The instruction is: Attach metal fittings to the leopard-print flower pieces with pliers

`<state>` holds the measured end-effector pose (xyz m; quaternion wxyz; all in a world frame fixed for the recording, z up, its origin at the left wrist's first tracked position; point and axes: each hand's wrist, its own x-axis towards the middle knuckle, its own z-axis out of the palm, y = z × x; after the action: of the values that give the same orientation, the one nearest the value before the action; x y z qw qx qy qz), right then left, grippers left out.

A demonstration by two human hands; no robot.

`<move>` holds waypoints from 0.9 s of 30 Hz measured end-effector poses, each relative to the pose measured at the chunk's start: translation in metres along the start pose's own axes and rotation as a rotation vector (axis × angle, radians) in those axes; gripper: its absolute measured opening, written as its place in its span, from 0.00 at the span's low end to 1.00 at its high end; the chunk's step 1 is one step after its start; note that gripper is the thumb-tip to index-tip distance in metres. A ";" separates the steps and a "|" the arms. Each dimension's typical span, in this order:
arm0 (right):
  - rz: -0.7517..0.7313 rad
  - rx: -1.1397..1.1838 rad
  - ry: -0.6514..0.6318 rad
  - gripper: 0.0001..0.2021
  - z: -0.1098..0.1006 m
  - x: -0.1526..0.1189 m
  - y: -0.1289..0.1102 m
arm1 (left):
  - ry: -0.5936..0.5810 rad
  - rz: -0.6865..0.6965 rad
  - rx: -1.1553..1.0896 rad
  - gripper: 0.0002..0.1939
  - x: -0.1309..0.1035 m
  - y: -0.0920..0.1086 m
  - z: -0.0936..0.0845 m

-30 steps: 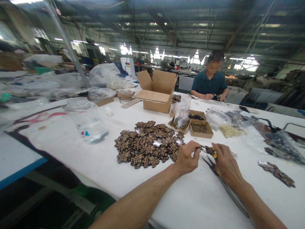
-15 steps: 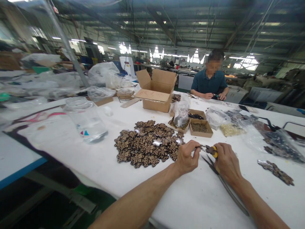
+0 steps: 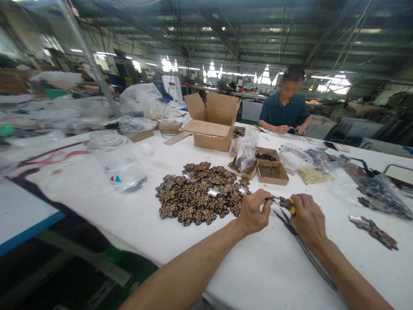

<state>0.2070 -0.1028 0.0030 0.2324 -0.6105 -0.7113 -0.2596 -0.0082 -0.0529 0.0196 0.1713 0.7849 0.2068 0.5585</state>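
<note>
Head camera: the left hand [image 3: 256, 212] has its thumb and forefinger pinched together on a small dark piece [image 3: 269, 198], too small to name for certain, held above the table [image 3: 258, 267] toward its near edge. The right hand [image 3: 308, 217] is wrapped around yellow-handled pliers [image 3: 285, 203], whose metal nose meets the piece or stops just beside it (I cannot tell which). Under the right hand lies a long dark tool [image 3: 298, 237] with two pointed tips, its grey handle slanting toward the near edge.

Just beyond the left hand, a heap of leopard-print cutouts [image 3: 193, 196] spreads toward the left edge, where a clear jar [image 3: 119, 165] stands. Farther in is an open cardboard box [image 3: 211, 142]; nearer the hands, a shallow carton of small studs [image 3: 272, 173]. At the far edge sits a co-worker [image 3: 284, 110], both hands at a small dark object.
</note>
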 end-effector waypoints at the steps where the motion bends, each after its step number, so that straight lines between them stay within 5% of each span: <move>1: 0.003 -0.003 0.000 0.10 0.000 0.000 0.000 | -0.002 0.001 -0.002 0.07 0.000 0.000 0.000; 24: 0.011 0.001 -0.024 0.10 -0.001 -0.004 -0.002 | -0.020 -0.005 -0.004 0.07 -0.003 0.001 0.000; 27: 0.041 0.080 -0.050 0.17 -0.005 -0.005 -0.003 | -0.014 -0.009 -0.006 0.07 -0.003 0.003 0.002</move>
<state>0.2048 -0.1107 0.0035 0.2440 -0.6216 -0.7138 -0.2109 -0.0069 -0.0572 0.0188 0.1776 0.7873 0.2075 0.5529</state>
